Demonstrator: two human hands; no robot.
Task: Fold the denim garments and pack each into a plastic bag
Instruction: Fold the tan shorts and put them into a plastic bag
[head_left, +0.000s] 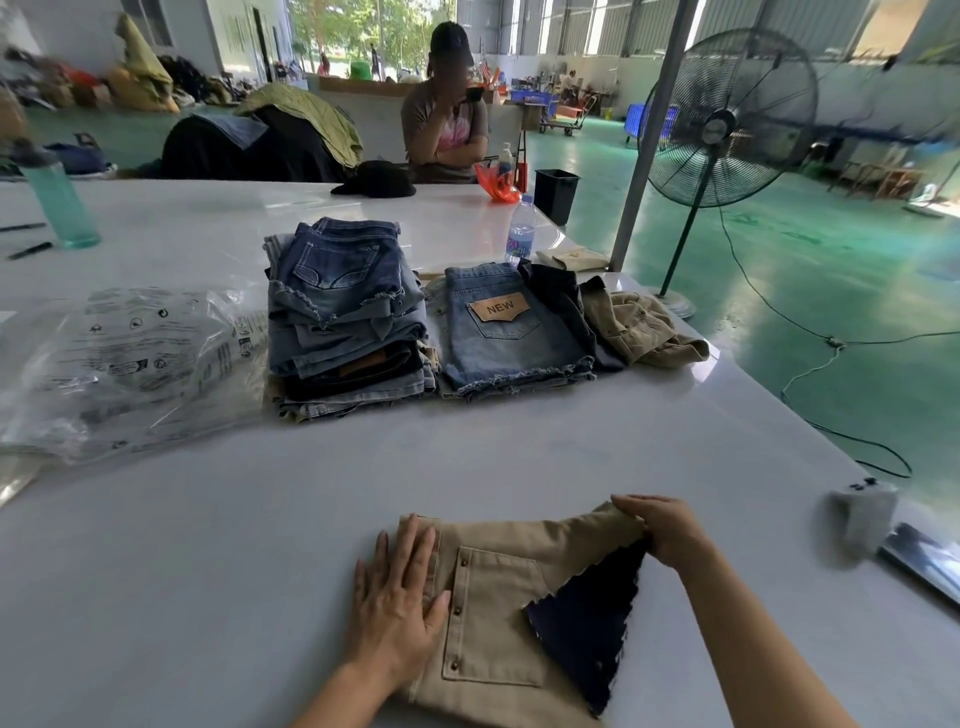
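Khaki shorts (498, 618) lie flat on a white table (208, 571), at its near edge, directly in front of the person. Left hand (397, 597) rests on the shorts' left side, palm down, fingers straight and spread, pressing the cloth flat. Right hand (662, 527) sits at the shorts' far right corner, fingers curled over that edge and pinching it. A dark cloth (587, 629) with a frayed edge shows under the shorts' right side, just below the right hand; whether it is lining or a separate piece cannot be told.

Judging from this, the shorts' long axis runs from the near edge away from the person, and the gripped corner lies to the right of the pressing hand, so the coming fold probably carries that corner leftward. The right hand is the one placed to do it.

Beyond the shorts, toward the table's middle, stands one tall stack (348, 322) of folded denim; its pieces are too many to count. Right of the stack lie one flat pair of light denim shorts (509, 338) with a tag reading NEW, then one dark garment (558, 291), then one crumpled tan garment (644, 322). Left of the stack lies a pile of clear plastic bags (124, 364), number unclear.
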